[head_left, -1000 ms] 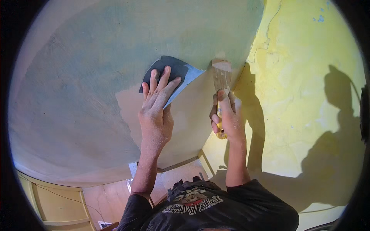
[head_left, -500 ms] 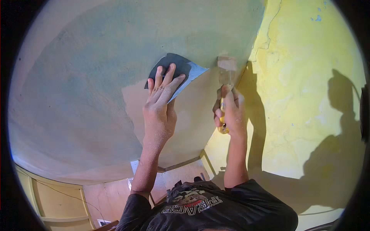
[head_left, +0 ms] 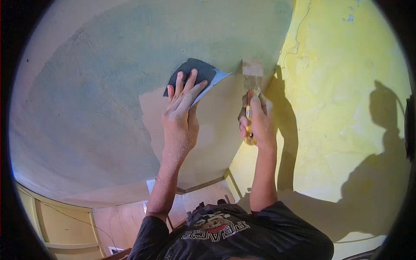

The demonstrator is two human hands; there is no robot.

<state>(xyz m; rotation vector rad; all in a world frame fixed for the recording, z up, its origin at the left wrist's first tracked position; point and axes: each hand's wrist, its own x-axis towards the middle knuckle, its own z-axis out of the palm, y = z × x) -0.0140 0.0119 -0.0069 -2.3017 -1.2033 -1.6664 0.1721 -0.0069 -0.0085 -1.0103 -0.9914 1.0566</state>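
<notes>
My left hand (head_left: 184, 110), dusted with white powder, holds a thin, dark, curved plate (head_left: 187, 69) with its fingers spread across it. The plate's right side shows a pale blue face, and its far side is hidden. My right hand (head_left: 258, 115) is wrapped round the yellow handle of a putty knife (head_left: 252, 77). Its blade points up, at or just off the grey-green painted surface (head_left: 130, 56); I cannot tell if it touches. A paler beige patch (head_left: 212, 117) of that surface lies behind and between my hands.
A yellow wall (head_left: 338, 108) with cracks and chipped spots meets the painted surface just right of the knife. Shadows of my arm and body fall on it. Cream panelling (head_left: 65, 221) and pinkish boards (head_left: 125, 221) stand at the lower left.
The putty knife has shifted slightly upward with my right hand. In my left hand the plate has turned a little, so less of its pale blue face shows.
</notes>
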